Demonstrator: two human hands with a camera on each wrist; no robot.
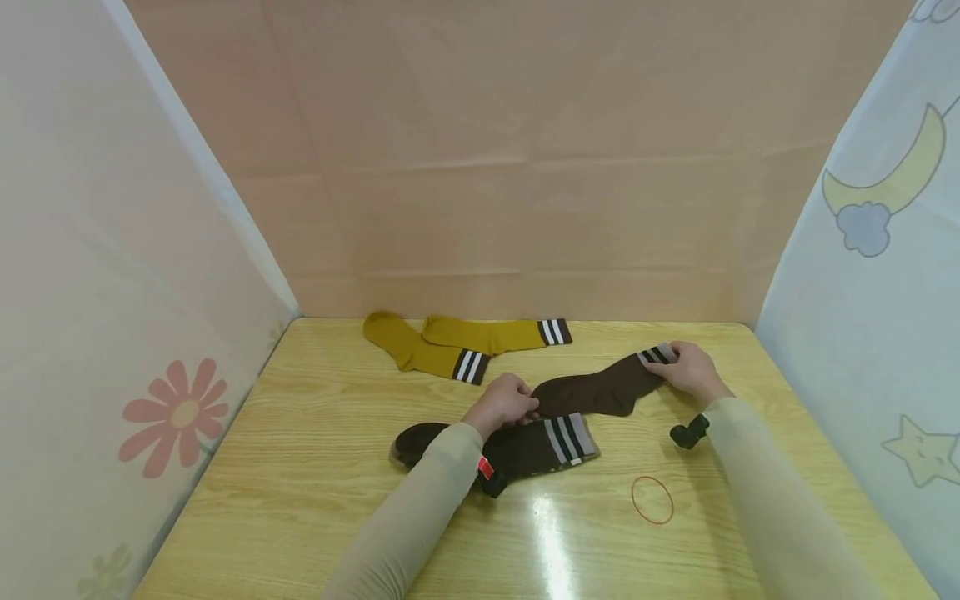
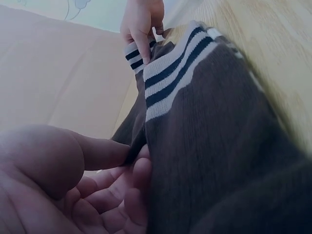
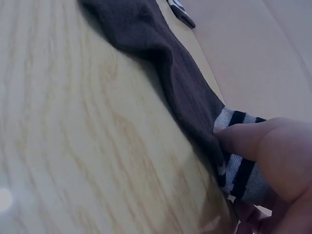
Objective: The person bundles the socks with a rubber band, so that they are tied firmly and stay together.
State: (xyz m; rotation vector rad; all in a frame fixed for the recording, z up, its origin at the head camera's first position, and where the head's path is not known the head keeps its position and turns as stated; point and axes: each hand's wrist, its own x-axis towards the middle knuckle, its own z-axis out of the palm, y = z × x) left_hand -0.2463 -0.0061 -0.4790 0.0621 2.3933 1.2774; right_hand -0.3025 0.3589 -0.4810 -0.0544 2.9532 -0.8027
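Observation:
A dark brown sock (image 1: 592, 390) with a grey, black-striped cuff stretches between both hands. My left hand (image 1: 504, 402) pinches its toe end between thumb and fingers, as the left wrist view shows. At the other end, my right hand (image 1: 693, 371) grips the striped cuff (image 3: 241, 173), thumb on top. A second brown sock (image 1: 528, 450) lies closer to me with its cuff pointing right. My left forearm passes over that sock and hides part of its foot. In the left wrist view this nearer sock (image 2: 209, 126) fills the right side, right beside my left fingers.
Two mustard socks (image 1: 487, 335) with dark, white-striped cuffs lie overlapping at the back of the wooden table (image 1: 315, 450). A thin red ring (image 1: 652, 500) is at the front right. Fabric walls stand at the back, left and right.

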